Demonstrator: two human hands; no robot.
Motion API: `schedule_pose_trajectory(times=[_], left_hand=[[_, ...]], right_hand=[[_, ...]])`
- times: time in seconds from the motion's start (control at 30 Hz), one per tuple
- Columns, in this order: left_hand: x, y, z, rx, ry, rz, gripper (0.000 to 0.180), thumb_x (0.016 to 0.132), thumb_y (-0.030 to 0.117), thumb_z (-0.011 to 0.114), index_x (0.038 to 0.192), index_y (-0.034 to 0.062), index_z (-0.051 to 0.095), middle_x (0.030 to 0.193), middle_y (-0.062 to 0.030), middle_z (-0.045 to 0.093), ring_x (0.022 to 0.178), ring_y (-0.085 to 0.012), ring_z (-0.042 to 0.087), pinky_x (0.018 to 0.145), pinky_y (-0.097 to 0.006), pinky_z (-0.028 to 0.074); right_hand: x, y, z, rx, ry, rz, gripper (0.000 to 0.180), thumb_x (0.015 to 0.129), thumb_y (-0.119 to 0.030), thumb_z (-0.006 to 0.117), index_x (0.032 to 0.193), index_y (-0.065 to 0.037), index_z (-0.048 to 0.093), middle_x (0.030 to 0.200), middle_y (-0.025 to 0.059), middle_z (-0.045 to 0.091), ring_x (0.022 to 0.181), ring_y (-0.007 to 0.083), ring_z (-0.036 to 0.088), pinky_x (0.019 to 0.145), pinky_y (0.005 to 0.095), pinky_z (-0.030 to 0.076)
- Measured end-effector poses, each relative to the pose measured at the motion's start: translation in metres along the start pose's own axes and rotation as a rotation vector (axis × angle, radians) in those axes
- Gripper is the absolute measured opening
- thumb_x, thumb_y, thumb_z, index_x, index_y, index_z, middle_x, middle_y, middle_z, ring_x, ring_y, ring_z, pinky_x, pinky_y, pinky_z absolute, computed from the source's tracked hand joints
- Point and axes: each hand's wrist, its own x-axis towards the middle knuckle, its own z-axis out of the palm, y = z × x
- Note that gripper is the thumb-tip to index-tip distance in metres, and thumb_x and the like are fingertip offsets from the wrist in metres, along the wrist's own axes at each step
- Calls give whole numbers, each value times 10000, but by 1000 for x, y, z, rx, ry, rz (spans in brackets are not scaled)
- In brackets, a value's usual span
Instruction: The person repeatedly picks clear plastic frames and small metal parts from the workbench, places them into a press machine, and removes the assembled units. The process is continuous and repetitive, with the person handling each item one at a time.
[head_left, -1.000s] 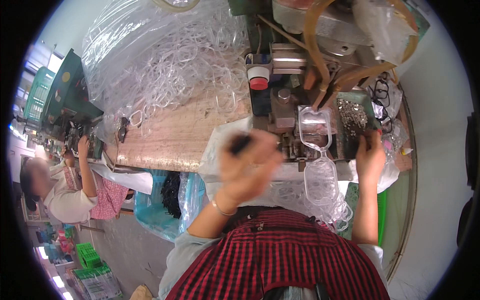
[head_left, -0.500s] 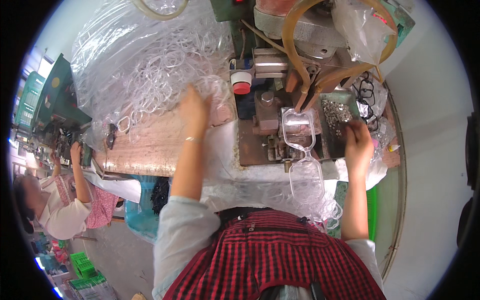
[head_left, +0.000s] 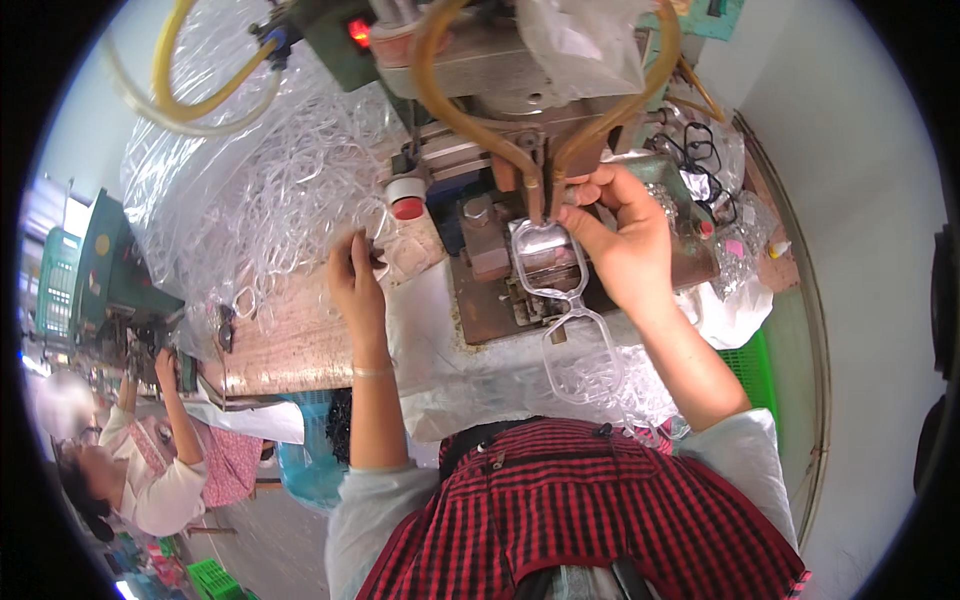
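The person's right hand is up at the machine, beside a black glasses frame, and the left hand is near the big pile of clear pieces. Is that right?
Not quite: the glasses frame beside the right hand is clear, not black. The head view shows it.

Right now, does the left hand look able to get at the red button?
Probably yes: the left hand is close by, just left of the red button, and nothing visible stands between them.
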Motion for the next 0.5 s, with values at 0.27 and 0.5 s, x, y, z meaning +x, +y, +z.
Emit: schedule_pose_trajectory(times=[0.27,0.5], left_hand=[[-25,147,35,-531,-140,447,179,1021,49,509,1100,-53,634,994,-179,686,803,-242,686,680,-323,582],[-11,188,59,-357,-103,559,123,917,-2,604,997,-61,677,947,-197,716,766,-246,697,720,-306,547]], right_hand=[[-2,-11,5,322,-44,203,456,815,88,751,1229,-13,590,852,-16,665,909,65,618,867,220,496],[-15,-44,9,442,12,316,441,869,74,706,1280,-8,570,1028,44,683,1060,125,621,927,257,498]])
